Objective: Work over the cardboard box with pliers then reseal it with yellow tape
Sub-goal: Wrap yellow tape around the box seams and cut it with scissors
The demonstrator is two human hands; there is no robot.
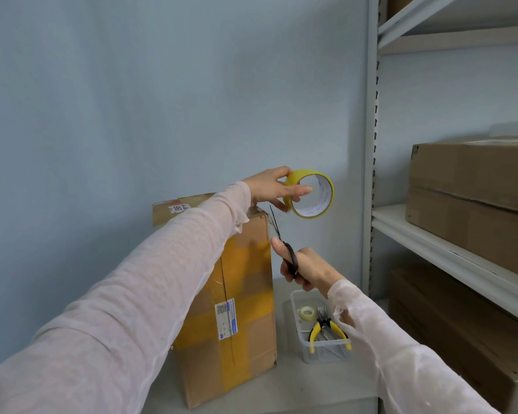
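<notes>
Cardboard box, tall and upright, stands on a pale grey surface against a blue wall, left of centre; bands of yellow tape cross its faces, a white and blue label sits on the front, and a top flap is raised at the rear. A pale-sleeved left arm reaches across the front of the box; the left hand, above the box's upper right corner, holds the yellow tape roll on edge, thumb on the outer rim and fingers curled through the core, the roll lifted clear of the box. Scissors with black handles sit just below the roll, blades pointing up and ending just beside the box's upper right corner; whether the blades are parted cannot be told. The right hand grips the scissor handles, fingers curled round them, thumb lying along the near side. Below this hand a clear plastic tub rests on the surface just right of the box; in it lie yellow-handled pliers and a small clear tape roll. At far right a grey metal shelving unit carries stacked brown cartons on its middle shelf; further cartons sit beneath.
</notes>
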